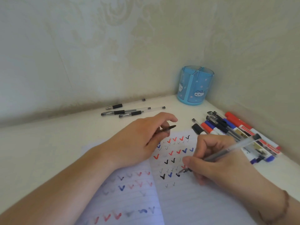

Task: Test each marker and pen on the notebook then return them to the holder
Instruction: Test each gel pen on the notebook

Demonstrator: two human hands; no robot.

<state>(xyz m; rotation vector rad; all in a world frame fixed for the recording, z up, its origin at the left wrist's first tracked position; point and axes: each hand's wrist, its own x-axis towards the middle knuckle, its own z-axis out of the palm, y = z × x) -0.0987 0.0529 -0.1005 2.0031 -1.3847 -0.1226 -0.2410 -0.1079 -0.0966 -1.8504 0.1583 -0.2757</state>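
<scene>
Two hands busy here: my right hand [215, 161] is pinching a clear-barrelled gel pen [227, 150], tip down on the right page of the open lined notebook [178, 200], right by a black tick. My left hand [139, 140] rests on the notebook's upper left with the pen's black cap [167, 128] pinched between thumb and fingers. Both pages are full of red, blue and black ticks. Just right of the notebook there's a pile of pens and red, blue and black markers [235, 129]. Three black-grip gel pens [128, 110] lie further back on the white desk [48, 151]. My blue round cat-print pen holder [194, 86] stands in the corner.
</scene>
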